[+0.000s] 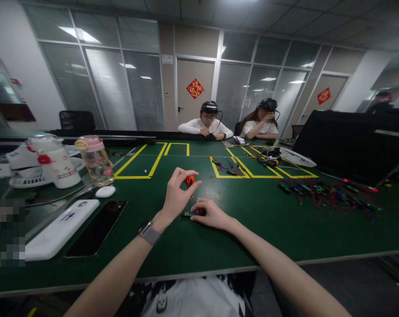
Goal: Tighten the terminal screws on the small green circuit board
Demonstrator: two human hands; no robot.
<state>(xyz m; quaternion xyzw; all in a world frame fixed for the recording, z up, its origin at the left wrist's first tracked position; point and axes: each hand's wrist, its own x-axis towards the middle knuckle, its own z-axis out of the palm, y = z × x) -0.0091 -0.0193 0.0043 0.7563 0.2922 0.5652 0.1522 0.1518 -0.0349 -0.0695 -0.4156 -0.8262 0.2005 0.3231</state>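
Note:
My left hand (179, 189) is curled around the orange handle of a small screwdriver (190, 179), index finger and thumb at its sides. The screwdriver stands upright, its thin dark shaft pointing down to a small green circuit board (186, 215) on the table. Whether the tip touches the board is too small to tell. My right hand (208, 213) rests low over the board's right end, with thumb and fingers pinching it. These fingers hide part of the board and any wires there. A watch with a grey band is on my left wrist.
On the green table (146, 237), a black phone (97, 228), a white power bank-like slab (62, 226) and bottles (95, 160) are at left. Wired circuit boards (321, 191) lie heaped at right, near a black box-like panel (354, 145). Two people sit opposite.

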